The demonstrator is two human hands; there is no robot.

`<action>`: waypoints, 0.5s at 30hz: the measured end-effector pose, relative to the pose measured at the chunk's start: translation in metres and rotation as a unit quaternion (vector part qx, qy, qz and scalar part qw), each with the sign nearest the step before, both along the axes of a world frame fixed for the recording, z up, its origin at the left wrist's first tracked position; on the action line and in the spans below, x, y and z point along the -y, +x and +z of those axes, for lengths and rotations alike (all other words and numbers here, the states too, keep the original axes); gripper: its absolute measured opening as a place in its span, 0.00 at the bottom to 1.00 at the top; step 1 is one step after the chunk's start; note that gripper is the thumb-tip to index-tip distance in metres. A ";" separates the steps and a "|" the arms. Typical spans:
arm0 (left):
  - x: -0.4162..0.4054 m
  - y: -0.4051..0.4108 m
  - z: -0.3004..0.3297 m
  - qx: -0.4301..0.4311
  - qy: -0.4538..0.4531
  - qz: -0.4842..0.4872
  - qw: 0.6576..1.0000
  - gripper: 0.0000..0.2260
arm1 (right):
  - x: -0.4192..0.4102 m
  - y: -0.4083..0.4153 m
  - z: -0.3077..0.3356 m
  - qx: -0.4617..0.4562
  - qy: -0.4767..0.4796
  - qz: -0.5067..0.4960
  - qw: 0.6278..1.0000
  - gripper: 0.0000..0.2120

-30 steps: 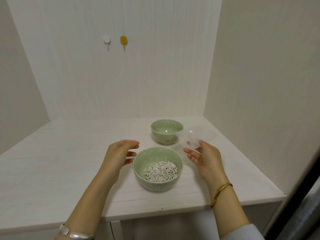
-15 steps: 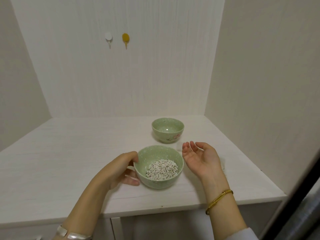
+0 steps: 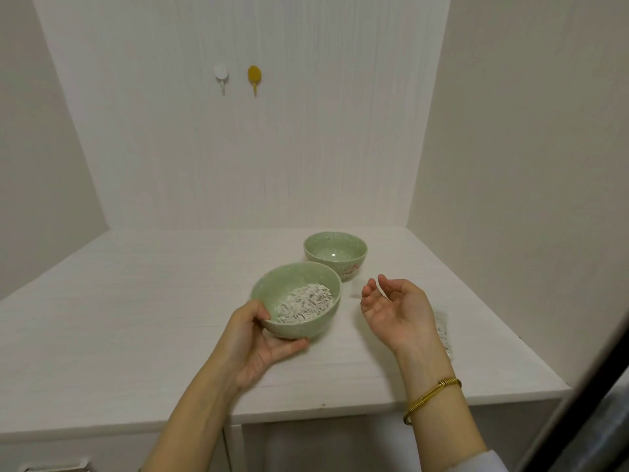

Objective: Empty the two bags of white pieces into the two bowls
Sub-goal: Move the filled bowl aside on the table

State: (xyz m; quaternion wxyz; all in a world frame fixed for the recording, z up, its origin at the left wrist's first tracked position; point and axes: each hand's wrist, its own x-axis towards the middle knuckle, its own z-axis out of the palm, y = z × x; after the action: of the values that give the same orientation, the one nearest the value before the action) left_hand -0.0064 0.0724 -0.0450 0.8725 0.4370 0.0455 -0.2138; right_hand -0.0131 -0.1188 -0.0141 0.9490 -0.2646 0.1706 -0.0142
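From my head camera, I look down at a white table (image 3: 136, 318) in a pale corner. My left hand (image 3: 253, 338) holds the near bowl (image 3: 296, 299), with my thumb over the near rim and my fingers curled under its bottom. The bowl leans, I think because I am lifting it or sliding it. A heap of white pieces (image 3: 304, 303) sits inside it, so I judge this bowl has its share. My right hand (image 3: 396, 313) is to the right of that bowl, palm up, fingers loosely spread, and it holds nothing. I think it waits there to help or to reach for a bag. The far bowl (image 3: 335, 255) stands on the table just behind the near one, and it looks empty inside. Behind my right wrist, at the right side of the table, something pale and speckled (image 3: 444, 332) lies flat. It may be a bag of pieces, but my arm hides most of it, so I cannot tell. Two small hooks (image 3: 254, 80) stick on the far wall.
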 end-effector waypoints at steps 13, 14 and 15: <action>0.000 0.001 0.013 0.017 0.019 0.038 0.999 0.20 | -0.003 0.004 -0.002 -0.026 -0.021 0.014 0.999 0.07; 0.000 0.002 0.015 0.015 0.013 0.050 0.999 0.17 | -0.003 0.004 -0.003 -0.028 -0.023 0.011 0.999 0.07; -0.001 0.003 0.016 0.014 0.011 0.058 0.998 0.16 | -0.002 0.004 -0.003 -0.029 -0.025 0.008 0.999 0.07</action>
State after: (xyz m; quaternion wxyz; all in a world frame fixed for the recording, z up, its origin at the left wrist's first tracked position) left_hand -0.0035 0.0733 -0.0291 0.8793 0.4457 0.0614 -0.1560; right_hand -0.0094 -0.1166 -0.0172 0.9367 -0.2904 0.1955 -0.0034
